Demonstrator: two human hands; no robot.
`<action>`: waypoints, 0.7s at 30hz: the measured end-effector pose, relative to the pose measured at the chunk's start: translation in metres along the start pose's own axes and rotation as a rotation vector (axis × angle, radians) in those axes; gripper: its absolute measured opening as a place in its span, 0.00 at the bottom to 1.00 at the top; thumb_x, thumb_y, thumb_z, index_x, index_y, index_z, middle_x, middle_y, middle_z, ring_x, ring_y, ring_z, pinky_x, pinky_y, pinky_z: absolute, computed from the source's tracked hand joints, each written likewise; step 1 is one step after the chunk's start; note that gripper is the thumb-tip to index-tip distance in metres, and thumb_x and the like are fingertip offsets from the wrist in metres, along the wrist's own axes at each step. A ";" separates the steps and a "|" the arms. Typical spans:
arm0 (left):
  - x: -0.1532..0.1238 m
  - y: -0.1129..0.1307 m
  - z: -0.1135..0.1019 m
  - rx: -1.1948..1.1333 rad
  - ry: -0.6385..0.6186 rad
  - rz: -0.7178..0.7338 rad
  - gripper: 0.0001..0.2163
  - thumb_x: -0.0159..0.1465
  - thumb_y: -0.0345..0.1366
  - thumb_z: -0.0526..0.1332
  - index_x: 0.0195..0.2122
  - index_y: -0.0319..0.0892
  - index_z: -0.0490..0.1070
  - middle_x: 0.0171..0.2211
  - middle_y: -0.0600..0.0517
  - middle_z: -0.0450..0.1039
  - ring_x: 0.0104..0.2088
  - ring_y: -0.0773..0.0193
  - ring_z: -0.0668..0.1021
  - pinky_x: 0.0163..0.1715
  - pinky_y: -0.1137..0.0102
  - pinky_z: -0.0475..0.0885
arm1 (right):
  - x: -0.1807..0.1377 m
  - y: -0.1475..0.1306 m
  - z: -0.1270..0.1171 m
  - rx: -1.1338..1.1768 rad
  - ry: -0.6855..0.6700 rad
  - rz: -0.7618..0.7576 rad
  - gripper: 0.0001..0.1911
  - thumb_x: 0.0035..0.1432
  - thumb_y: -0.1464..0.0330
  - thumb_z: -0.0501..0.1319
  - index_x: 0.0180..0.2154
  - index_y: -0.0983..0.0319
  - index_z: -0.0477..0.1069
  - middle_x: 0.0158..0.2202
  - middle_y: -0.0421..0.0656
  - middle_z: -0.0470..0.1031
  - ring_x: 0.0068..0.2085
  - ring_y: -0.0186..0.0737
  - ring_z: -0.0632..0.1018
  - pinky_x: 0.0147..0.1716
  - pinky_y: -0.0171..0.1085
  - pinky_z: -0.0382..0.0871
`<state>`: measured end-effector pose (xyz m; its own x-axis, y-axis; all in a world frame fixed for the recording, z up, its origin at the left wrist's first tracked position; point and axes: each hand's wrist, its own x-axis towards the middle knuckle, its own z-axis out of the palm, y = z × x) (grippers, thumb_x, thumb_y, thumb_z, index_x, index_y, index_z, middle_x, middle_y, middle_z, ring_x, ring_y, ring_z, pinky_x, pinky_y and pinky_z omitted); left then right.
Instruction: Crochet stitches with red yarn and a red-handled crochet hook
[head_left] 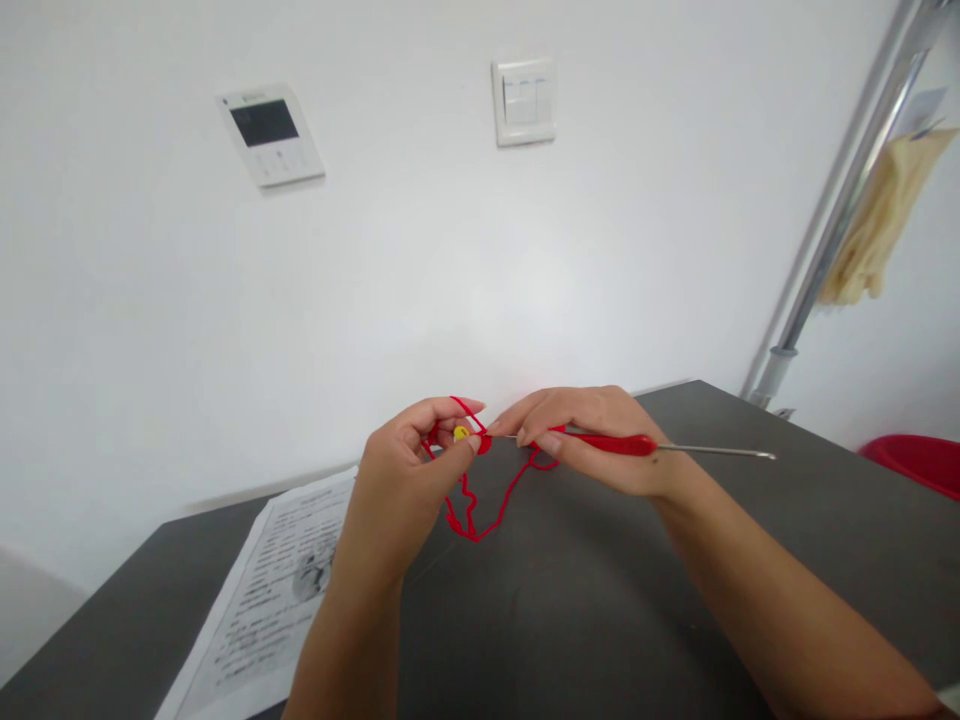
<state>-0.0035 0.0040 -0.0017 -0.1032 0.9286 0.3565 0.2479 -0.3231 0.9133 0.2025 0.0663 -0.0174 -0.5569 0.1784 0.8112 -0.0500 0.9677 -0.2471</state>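
Observation:
My left hand (420,450) pinches a small piece of red crochet work (484,442), with a yellow stitch marker or similar small yellow piece (461,434) beside it. Red yarn (495,524) loops over the left index finger and hangs down to the table between the hands. In my right hand (589,430) is a crochet hook (619,445) with a red handle, its second metal end pointing right. The hook's near tip meets the red work at the left fingertips. More red yarn lies behind the right fingers, partly hidden.
A dark grey table (570,620) stands against a white wall. Printed sheets (262,600) lie at the left, partly under my left forearm. A red basin (911,462) is at the far right, near a metal pole (840,210) and a hanging cream cloth (881,220).

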 end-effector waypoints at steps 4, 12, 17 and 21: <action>-0.004 0.001 0.004 0.160 0.101 0.090 0.10 0.57 0.33 0.66 0.41 0.44 0.82 0.28 0.54 0.76 0.31 0.62 0.74 0.34 0.67 0.68 | 0.003 -0.004 0.004 -0.098 -0.028 -0.057 0.11 0.66 0.78 0.55 0.44 0.60 0.72 0.45 0.47 0.83 0.46 0.40 0.84 0.45 0.37 0.79; -0.013 0.009 0.015 0.238 0.186 0.194 0.10 0.56 0.30 0.65 0.38 0.45 0.82 0.32 0.53 0.79 0.33 0.60 0.76 0.37 0.67 0.69 | 0.004 0.001 0.025 -0.098 0.100 -0.137 0.08 0.68 0.74 0.56 0.44 0.60 0.72 0.41 0.47 0.77 0.42 0.38 0.80 0.40 0.36 0.79; -0.012 0.008 0.012 0.123 0.223 0.148 0.13 0.56 0.33 0.70 0.43 0.44 0.81 0.31 0.55 0.79 0.32 0.62 0.76 0.36 0.69 0.70 | 0.003 0.008 0.032 -0.119 0.228 -0.143 0.05 0.70 0.69 0.59 0.47 0.58 0.71 0.43 0.46 0.79 0.46 0.39 0.80 0.44 0.38 0.78; -0.003 0.003 0.007 -0.151 0.172 0.072 0.16 0.53 0.33 0.73 0.44 0.43 0.81 0.29 0.55 0.79 0.30 0.67 0.76 0.34 0.72 0.71 | 0.002 0.013 0.032 -0.141 0.238 -0.200 0.06 0.70 0.67 0.60 0.47 0.60 0.70 0.48 0.50 0.79 0.50 0.39 0.80 0.48 0.38 0.78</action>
<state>0.0045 0.0016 -0.0010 -0.2563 0.8617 0.4379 0.1146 -0.4227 0.8990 0.1742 0.0740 -0.0356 -0.3376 0.0027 0.9413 -0.0149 0.9999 -0.0082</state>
